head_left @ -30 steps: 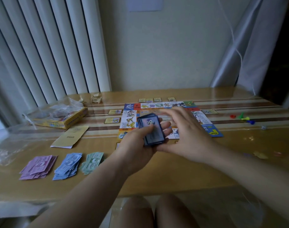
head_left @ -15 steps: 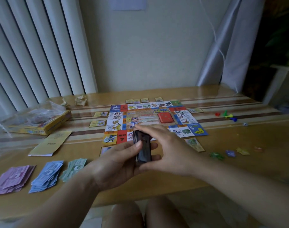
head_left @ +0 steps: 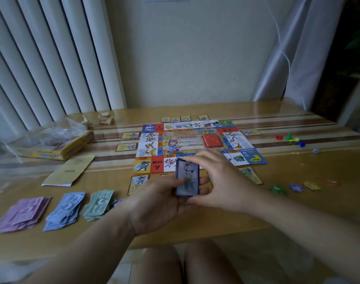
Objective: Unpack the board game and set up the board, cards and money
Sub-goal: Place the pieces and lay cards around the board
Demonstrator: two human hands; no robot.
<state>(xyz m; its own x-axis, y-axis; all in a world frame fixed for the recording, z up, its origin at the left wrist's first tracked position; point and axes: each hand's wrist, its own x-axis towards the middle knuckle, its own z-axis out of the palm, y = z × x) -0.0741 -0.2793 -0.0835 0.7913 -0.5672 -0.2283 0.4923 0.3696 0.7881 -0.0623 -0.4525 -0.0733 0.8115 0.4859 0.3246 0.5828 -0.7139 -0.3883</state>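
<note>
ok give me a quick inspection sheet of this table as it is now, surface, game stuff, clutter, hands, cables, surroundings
surface: glossy wooden table, striped band across the far half
job's things: board laid flat; red deck on it; single cards round its edges; money at near left in purple pile, blue pile, green pile; pawns, die and tokens at right
clutter: yellow box under plastic wrap, leaflet, crumpled paper, all on the left
hands: left hand holds a card deck, picture side up; right hand pinches its ends
cables: one thin white cord hanging by the curtain
surroundings: blinds left, plain wall behind, curtain right
</note>
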